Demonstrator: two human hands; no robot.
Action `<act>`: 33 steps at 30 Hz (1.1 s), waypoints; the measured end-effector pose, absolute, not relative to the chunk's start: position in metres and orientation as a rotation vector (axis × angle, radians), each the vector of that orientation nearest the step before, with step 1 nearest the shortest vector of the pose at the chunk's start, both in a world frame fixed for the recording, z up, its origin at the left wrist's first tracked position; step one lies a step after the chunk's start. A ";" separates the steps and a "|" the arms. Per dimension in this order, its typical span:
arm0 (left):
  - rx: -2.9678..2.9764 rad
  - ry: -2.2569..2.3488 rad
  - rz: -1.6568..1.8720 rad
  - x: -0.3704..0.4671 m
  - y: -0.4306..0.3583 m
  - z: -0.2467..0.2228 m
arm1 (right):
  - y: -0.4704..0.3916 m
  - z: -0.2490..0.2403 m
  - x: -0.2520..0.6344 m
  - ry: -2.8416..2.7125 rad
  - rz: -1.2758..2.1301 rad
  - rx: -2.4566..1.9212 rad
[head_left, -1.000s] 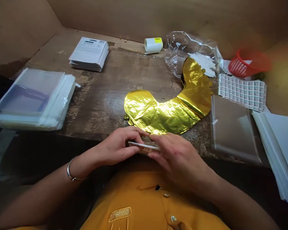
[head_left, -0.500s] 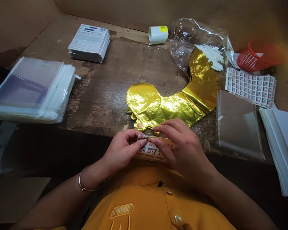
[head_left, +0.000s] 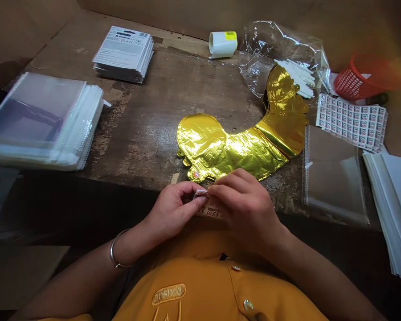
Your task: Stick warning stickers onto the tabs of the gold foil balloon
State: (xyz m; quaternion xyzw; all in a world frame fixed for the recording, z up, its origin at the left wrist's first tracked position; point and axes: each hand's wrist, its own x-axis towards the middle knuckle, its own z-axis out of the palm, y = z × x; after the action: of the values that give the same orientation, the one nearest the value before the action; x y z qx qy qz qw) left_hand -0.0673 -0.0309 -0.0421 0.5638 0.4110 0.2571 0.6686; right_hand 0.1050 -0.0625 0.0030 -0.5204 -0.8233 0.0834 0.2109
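Note:
Close to my body, my left hand (head_left: 172,207) grips a sheet of stickers (head_left: 210,212) printed with CE marks and round warning signs, its thumb across the top edge. My right hand (head_left: 243,203) pinches at the same edge with thumb and forefinger; its fingers hide much of the sheet, and I cannot tell whether a single sticker is lifted. Just beyond both hands lies a flat gold foil balloon (head_left: 243,149), curved and creased, with small tabs along its rim. A small round sticker (head_left: 196,174) shows on one of its lower left tabs.
Clear plastic sleeves (head_left: 36,116) are stacked at left, printed cards (head_left: 122,51) behind them. A label roll (head_left: 223,44), plastic bag (head_left: 254,53) with white sticks, red basket (head_left: 357,80), another sticker sheet (head_left: 352,121), single sleeve (head_left: 334,174) and white paper stack (head_left: 392,196) stand rightward.
My right hand's fingers have closed into a pinch at the sheet's top edge and moved slightly left. The sheet's top edge now bends up between the hands.

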 end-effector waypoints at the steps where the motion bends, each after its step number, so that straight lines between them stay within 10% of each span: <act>1: 1.172 0.909 0.559 -0.067 -0.031 -0.042 | -0.063 0.000 0.105 -2.332 0.120 -1.401; 10: 0.784 0.842 0.443 -0.068 -0.029 -0.053 | -0.072 -0.008 0.108 -2.420 -0.047 -1.081; 20: 2.475 0.686 0.749 -0.098 -0.009 -0.053 | -0.018 -0.001 0.125 -1.517 0.780 -1.685; 33: 2.543 0.581 0.711 -0.098 0.003 -0.072 | -0.009 -0.033 0.117 -1.700 0.757 -1.839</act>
State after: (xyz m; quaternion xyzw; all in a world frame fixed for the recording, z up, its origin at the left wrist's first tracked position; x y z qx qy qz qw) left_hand -0.0976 0.0026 -0.0719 0.9181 0.2098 0.2566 0.2174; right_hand 0.1169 -0.0087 -0.0331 -0.6787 -0.6275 0.2793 0.2599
